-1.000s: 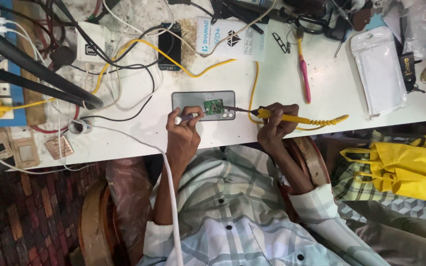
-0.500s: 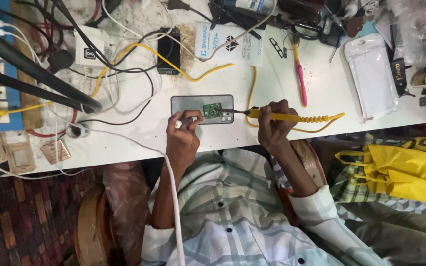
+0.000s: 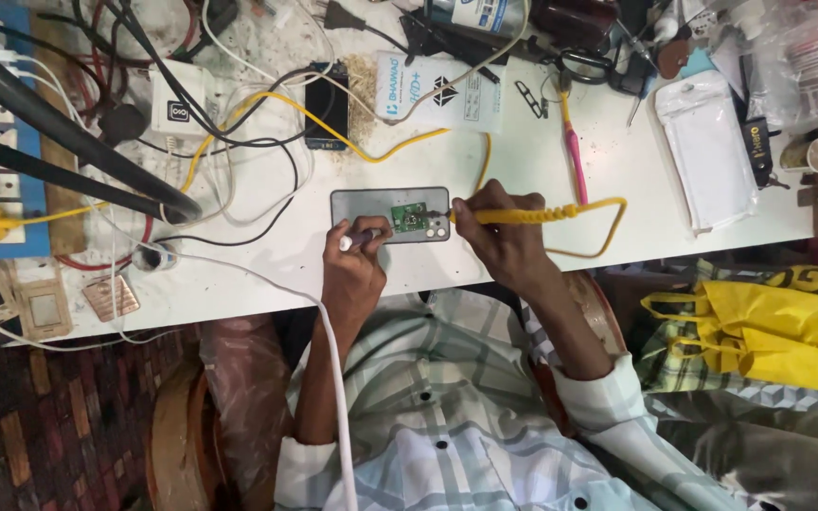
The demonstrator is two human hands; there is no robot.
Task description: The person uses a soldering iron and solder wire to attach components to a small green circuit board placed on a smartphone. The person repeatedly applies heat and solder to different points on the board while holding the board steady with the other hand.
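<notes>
The small green circuit board (image 3: pixel 410 217) sits on a grey rectangular tray (image 3: pixel 357 203), right of the tray's middle, near the counter's (image 3: pixel 267 265) front edge. The tray's long axis runs left to right across the counter, and the board lies the same way, close by both hands.

From the right comes the yellow-handled soldering iron (image 3: pixel 513 216), lying almost level, its tip pointing left at the board's right edge. The right hand (image 3: pixel 494 232) has its fingers wrapped tight round the handle near the tip end; the yellow cord (image 3: pixel 608 227) loops away right.

From the left and nearer side, the left hand (image 3: pixel 357 270) pinches a slim white-tipped tool (image 3: pixel 360 240), fingers closed on it, its working end angled up-right toward the board. Whether it touches, I cannot tell. The two hands look about equally close, one on each side.

Further out: a white cable (image 3: pixel 333 378) trails down over the checked shirt (image 3: pixel 447 435), a pink-handled tool (image 3: pixel 575 156) lies far right, a dark phone (image 3: pixel 327 106) sits beyond the tray.
</notes>
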